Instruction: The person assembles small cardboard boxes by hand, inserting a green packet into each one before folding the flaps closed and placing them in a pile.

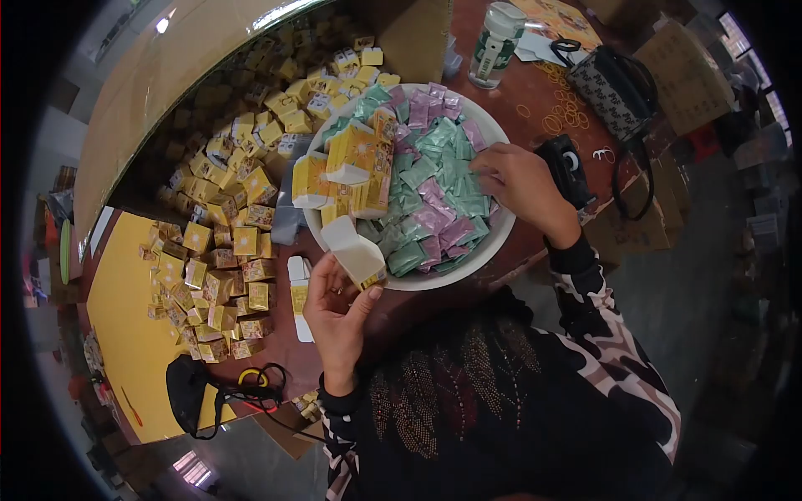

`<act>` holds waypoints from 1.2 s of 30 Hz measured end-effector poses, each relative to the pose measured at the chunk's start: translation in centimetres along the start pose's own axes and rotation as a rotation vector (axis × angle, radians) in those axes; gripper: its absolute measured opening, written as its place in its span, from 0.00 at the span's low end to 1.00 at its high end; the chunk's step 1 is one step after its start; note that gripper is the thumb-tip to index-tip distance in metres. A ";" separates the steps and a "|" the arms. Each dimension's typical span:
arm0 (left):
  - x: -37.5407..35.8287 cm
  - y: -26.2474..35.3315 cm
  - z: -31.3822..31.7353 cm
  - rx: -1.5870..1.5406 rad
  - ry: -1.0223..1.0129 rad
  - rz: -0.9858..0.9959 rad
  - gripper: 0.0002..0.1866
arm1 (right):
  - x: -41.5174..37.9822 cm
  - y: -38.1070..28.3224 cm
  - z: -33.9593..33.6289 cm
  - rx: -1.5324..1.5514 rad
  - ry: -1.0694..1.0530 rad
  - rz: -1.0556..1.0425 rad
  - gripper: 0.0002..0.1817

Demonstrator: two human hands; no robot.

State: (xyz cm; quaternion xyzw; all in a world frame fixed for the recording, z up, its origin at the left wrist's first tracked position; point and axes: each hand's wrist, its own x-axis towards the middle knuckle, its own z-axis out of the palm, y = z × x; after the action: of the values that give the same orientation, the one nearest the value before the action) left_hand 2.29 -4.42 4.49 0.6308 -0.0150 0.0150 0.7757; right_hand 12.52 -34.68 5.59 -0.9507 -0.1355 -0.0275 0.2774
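My left hand point(338, 313) holds a small open carton point(357, 257), its white flap raised and pale inside showing, at the near left rim of a white bowl point(505, 238). Green and pink sachets point(439, 188) fill much of that bowl. My right hand point(526, 184) is over its right side, fingers curled down at the sachets; whatever they pinch is hidden. Several larger yellow cartons point(359, 159) rest in the bowl's left part. A flattened white-and-yellow carton point(301, 301) lies on the table left of my left hand.
Many small yellow boxes point(221, 284) are heaped on the left, spilling from a big cardboard box point(134, 125). Behind the bowl stands a clear bottle point(497, 46). Rubber bands point(564, 108), a patterned handbag point(614, 92) and a black device point(566, 171) lie right; yellow-handled scissors point(253, 380) lie lower left.
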 end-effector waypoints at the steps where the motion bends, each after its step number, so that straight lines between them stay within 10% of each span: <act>1: 0.0 -0.1 0.2 -0.004 0.000 0.000 0.35 | 0.0 0.3 0.1 -0.066 -0.010 -0.093 0.15; 21: 0.1 -0.5 1.2 0.113 -0.025 -0.043 0.34 | 0.0 -0.4 -1.1 -0.082 -0.212 -0.137 0.24; 30: 0.0 -0.6 1.3 0.093 -0.045 -0.025 0.34 | 1.7 1.5 -0.9 -0.401 -0.239 -0.357 0.09; 36: 0.2 -1.2 2.0 0.067 -0.037 -0.009 0.33 | 0.6 -4.5 -2.2 0.314 -0.088 -0.279 0.05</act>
State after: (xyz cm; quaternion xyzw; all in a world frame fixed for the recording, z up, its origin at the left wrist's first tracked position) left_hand 2.51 -6.57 3.76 0.6566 -0.0261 0.0000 0.7538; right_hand 11.96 -32.08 9.82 -0.8681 -0.2805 -0.0025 0.4096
